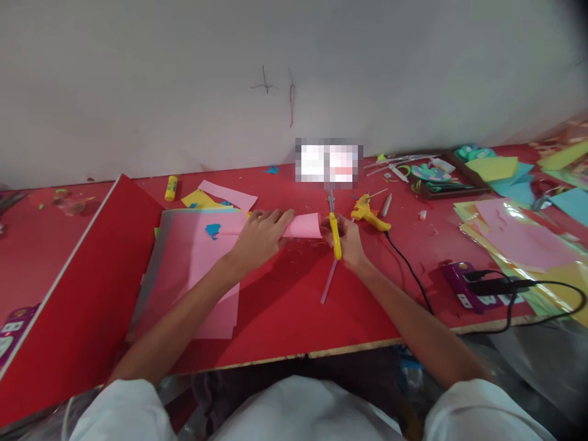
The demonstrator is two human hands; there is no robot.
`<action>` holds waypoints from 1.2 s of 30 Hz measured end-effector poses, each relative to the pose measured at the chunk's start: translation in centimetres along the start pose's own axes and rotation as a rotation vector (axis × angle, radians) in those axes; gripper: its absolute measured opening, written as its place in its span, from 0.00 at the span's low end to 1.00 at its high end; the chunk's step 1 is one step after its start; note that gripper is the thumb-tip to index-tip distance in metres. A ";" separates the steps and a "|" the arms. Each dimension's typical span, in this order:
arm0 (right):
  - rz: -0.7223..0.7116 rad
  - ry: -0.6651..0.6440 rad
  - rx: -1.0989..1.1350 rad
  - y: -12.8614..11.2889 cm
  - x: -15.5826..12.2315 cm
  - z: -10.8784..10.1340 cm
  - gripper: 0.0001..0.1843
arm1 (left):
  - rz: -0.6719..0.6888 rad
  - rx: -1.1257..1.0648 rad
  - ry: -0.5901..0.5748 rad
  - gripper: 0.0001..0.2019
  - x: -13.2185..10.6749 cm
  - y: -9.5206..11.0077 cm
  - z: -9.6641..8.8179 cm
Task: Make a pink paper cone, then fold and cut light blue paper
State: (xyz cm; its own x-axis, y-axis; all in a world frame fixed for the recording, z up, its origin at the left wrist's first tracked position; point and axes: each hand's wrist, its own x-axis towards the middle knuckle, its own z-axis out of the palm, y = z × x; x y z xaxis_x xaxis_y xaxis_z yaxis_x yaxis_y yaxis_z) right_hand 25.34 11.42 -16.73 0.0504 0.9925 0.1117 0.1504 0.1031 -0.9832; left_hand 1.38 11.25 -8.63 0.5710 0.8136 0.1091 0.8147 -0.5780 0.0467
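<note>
My left hand (264, 236) is wrapped over a rolled piece of pink paper (303, 226), whose open end points right. At that end my right hand (350, 242) is closed on yellow-handled scissors (335, 237), their grey blades pointing away from me. The fingertips of the right hand are partly hidden behind the handle, beside the roll. A narrow pale strip (328, 282) slants toward me below the scissors. Under my left wrist lie flat pink sheets (214, 294), with a blue paper scrap (212, 230) on top.
Right of my hand lies a yellow glue gun (367, 214) with a black cord (411, 269). A purple device (468, 288) with cables sits near the front edge. A red board (87, 288) leans at left. A glue stick (171, 188) and tool tray (452, 190) are behind.
</note>
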 end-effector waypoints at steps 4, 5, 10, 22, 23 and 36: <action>0.032 0.004 0.045 -0.6 0.0 0.0 0.21 | 0.006 -0.104 -0.070 0.29 -0.1 0.0 -0.5; 0.034 0.006 0.034 -0.7 0.0 0.0 0.22 | 0.006 -0.150 -0.094 0.31 -0.1 -0.2 -0.6; 0.012 -0.006 0.006 -0.8 -0.2 0.3 0.23 | 0.039 -0.317 -0.205 0.35 -0.4 -1.1 -0.8; -0.026 0.006 0.024 -0.6 -0.2 0.1 0.24 | 0.000 -0.288 -0.209 0.32 -0.3 -0.3 -1.3; -0.032 0.013 0.017 -0.6 -0.2 0.0 0.24 | -0.002 -0.275 -0.203 0.32 -0.4 -0.4 -1.4; -0.014 0.023 0.039 0.2 -0.1 -0.1 0.22 | -0.002 -0.147 -0.145 0.32 -0.3 -0.1 -1.4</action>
State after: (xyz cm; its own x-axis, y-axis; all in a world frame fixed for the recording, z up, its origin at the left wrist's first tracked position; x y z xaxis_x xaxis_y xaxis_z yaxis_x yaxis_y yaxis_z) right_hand 25.48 11.32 -16.94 0.0711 0.9891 0.1287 0.1130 0.1202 -0.9863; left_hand 0.96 10.98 -7.28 0.5867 0.8091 -0.0351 0.7984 -0.5705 0.1927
